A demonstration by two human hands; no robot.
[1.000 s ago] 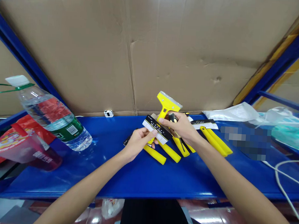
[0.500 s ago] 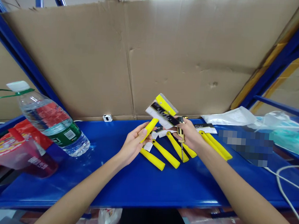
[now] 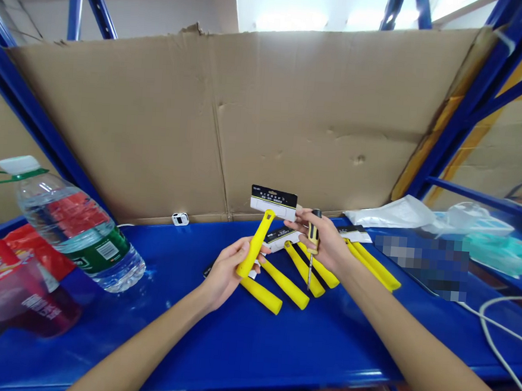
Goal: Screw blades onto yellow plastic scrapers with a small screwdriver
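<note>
My left hand (image 3: 229, 272) is closed round the yellow handle of a scraper (image 3: 255, 246), lifted above the table. A black-and-white printed card sleeve (image 3: 273, 203) covers its head. My right hand (image 3: 325, 238) grips a screwdriver (image 3: 313, 238) with a black and pale-yellow handle, its shaft pointing down. The fingertips of that hand also touch the right end of the card sleeve. Beneath both hands several more yellow-handled scrapers (image 3: 286, 285) lie fanned on the table, some with card sleeves on their heads.
The blue table (image 3: 179, 344) backs onto a cardboard wall (image 3: 167, 123). At left stand a large water bottle (image 3: 80, 230) and a red cup (image 3: 47, 305). A small white device (image 3: 180, 219) sits at the back. Rightward are a white plastic bag (image 3: 394, 212), a green bundle (image 3: 498, 255) and a white cable (image 3: 486, 330).
The scraper has turned, so its card sleeve now sits level and faces me; before, it was tilted with the yellow head and blade showing. The camera view has tipped up slightly.
</note>
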